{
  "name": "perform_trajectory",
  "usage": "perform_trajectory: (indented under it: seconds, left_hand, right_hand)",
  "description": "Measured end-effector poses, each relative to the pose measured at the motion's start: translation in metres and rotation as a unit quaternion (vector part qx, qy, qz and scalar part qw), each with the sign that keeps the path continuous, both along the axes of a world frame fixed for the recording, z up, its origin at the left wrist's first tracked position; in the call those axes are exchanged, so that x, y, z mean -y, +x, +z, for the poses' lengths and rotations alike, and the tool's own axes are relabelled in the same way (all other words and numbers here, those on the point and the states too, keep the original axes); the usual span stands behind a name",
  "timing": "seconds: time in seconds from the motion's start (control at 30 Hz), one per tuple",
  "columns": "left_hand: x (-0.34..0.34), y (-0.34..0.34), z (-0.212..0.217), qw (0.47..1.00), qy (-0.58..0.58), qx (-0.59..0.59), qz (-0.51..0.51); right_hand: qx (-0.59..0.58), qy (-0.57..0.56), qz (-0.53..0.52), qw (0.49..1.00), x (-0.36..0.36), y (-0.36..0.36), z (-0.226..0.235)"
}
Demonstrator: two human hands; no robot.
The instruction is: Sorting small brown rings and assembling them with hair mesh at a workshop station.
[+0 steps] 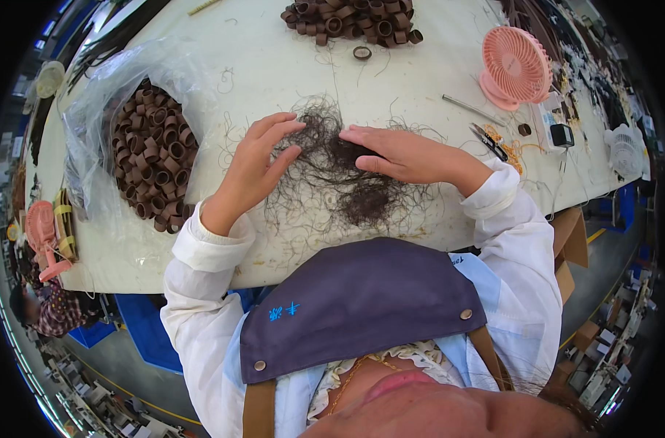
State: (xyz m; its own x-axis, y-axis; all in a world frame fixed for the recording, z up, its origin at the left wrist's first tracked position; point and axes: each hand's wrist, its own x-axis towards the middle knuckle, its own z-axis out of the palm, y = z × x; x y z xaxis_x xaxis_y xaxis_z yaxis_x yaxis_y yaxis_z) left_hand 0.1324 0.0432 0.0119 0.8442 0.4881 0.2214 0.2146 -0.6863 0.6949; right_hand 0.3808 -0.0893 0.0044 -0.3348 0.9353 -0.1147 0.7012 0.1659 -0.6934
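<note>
Dark, tangled thread or hair-like trimmings [365, 203] lie in a loose heap on the pale table in front of me. My left hand [263, 155] hovers at the heap's left edge, fingers apart and slightly curved, holding nothing that I can see. On the other side, my right hand [402, 153] reaches over the heap with its fingers stretched out and its palm down. What lies under that palm is hidden. Loose strands spread out around both hands.
Brown rings fill a clear plastic bag [91, 131] on the left; more brown rings [358, 20] are piled at the far side. A pink fan [515, 66], a metal rod [472, 109] and snips [488, 141] lie right. Another pink fan [41, 230] stands at the left edge.
</note>
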Motion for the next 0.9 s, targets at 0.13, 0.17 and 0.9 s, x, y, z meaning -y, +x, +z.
perform_trajectory:
  seconds: [0.13,0.17,0.9]
  left_hand:
    - [-0.007,0.023,-0.016,0.999,0.031,-0.01,-0.012]
    - [-0.01,0.028,-0.02,0.999,0.033,-0.01,-0.009]
    - [-0.158,0.006,-0.115,0.914,0.18,-0.001,0.364]
  right_hand:
    - [-0.037,0.063,-0.089,0.993,-0.01,0.029,0.011]
    - [-0.038,0.065,-0.086,0.993,-0.017,0.038,0.009]
    - [0.125,0.11,-0.189,0.968,0.059,0.012,-0.02]
